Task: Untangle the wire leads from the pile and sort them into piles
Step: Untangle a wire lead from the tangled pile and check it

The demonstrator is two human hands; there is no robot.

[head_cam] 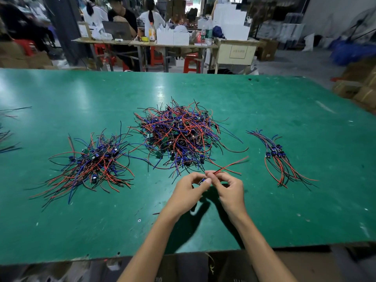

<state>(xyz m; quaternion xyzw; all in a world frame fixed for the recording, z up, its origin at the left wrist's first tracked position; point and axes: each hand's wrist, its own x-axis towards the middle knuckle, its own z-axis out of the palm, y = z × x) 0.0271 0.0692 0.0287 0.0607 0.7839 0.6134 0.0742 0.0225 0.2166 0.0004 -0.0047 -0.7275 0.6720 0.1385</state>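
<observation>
A big tangled pile (179, 135) of red, blue and black wire leads with small circuit boards lies in the middle of the green table (284, 110). A looser pile (95, 161) spreads out to its left. A small tidy bundle (278, 157) lies to the right, its leads roughly parallel. Just in front of the big pile, my left hand (191, 190) and my right hand (230, 188) meet and pinch one wire lead (230, 165) between their fingertips. Its red wire sticks out up and to the right, blurred. A small blue part shows at my left thumb.
A few more wires (8, 137) lie at the table's far left edge. Behind the table stand wooden benches (142, 43) with boxes and bottles, red stools and several seated people. Cardboard boxes (358, 88) sit at the right.
</observation>
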